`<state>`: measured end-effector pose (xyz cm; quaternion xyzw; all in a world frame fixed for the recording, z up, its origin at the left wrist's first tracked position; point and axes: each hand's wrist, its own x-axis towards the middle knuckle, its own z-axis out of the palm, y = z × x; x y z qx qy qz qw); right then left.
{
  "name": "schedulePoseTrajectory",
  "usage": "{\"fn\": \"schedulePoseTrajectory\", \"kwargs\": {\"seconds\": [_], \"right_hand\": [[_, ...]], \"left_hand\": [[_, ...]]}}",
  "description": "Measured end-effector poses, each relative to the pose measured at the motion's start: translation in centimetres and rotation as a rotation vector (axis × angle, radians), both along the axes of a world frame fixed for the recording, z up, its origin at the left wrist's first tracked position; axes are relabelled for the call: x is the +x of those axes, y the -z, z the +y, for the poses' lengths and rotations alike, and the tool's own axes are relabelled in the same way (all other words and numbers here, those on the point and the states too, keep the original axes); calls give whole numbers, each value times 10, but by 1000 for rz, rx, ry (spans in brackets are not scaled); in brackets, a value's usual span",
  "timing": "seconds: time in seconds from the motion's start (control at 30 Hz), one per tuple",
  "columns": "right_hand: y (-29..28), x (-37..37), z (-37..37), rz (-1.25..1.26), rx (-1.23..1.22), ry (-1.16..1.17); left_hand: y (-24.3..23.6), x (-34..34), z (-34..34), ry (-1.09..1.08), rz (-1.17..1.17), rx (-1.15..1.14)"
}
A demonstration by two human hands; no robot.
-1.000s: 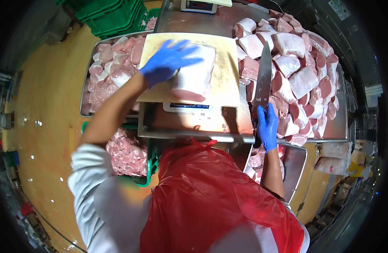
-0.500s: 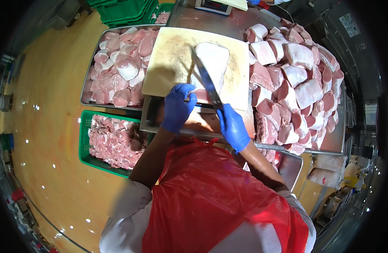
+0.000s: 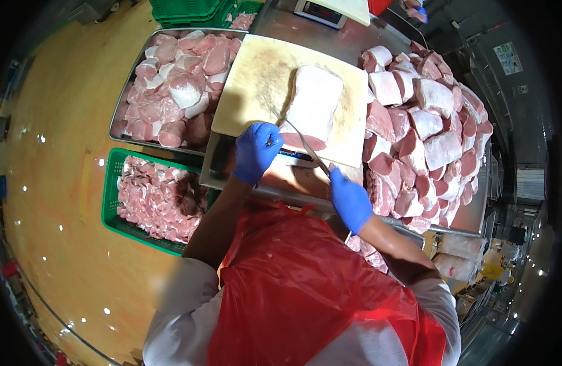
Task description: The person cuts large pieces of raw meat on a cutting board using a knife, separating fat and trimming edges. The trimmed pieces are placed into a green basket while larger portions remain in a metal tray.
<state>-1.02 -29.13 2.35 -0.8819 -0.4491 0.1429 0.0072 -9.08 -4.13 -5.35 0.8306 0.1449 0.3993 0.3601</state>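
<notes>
A block of pork loin [image 3: 316, 100], fat side up with pink flesh at its near end, lies on the cream cutting board [image 3: 247, 79]. My right hand [image 3: 350, 200], in a blue glove, is closed round the handle of a long knife [image 3: 304, 143]. The narrow-looking blade slants up and left across the pork's near left corner; whether it touches the meat I cannot tell. My left hand [image 3: 256, 151], also blue-gloved, is curled closed left of the knife, by the board's near edge. Its fingers hide whatever may be inside.
Left of the board, a metal tray [image 3: 113, 127] holds pork pieces; a green basket [image 3: 110, 201] of smaller pieces stands nearer. Large pork chunks [image 3: 427, 116] are heaped on the right. A scale [image 3: 320, 13] stands at the back. Another person's gloved hand [image 3: 420, 12] shows far right.
My right hand has drawn the knife nearer and slightly right, off the middle of the pork, and its blade now appears narrower. My left hand stays closed. The whole view has shifted slightly.
</notes>
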Motion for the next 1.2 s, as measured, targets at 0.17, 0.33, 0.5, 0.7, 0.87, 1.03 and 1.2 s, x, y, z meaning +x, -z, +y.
{"fn": "schedulePoseTrajectory", "kwargs": {"seconds": [0.17,0.33,0.5,0.7,0.87,1.03,1.2], "right_hand": [[-73,-4,-80,37,-132,-58],[-97,-14,-44,72,86,58],[-44,-5,58,82,294,19],[-9,10,70,35,72,-31],[-45,20,-31,31,-155,-64],[-51,27,-87,199,242,-54],[9,33,-82,394,777,427]], "left_hand": [[5,-10,23,-173,104,-122],[-33,-3,-3,-13,-14,-175],[-22,4,-32,-30,176,-105],[-9,-5,-28,-27,230,-52],[-5,-68,4,-290,191,-15],[49,-230,69,-637,493,-113],[0,-201,91,-384,1082,-119]]}}
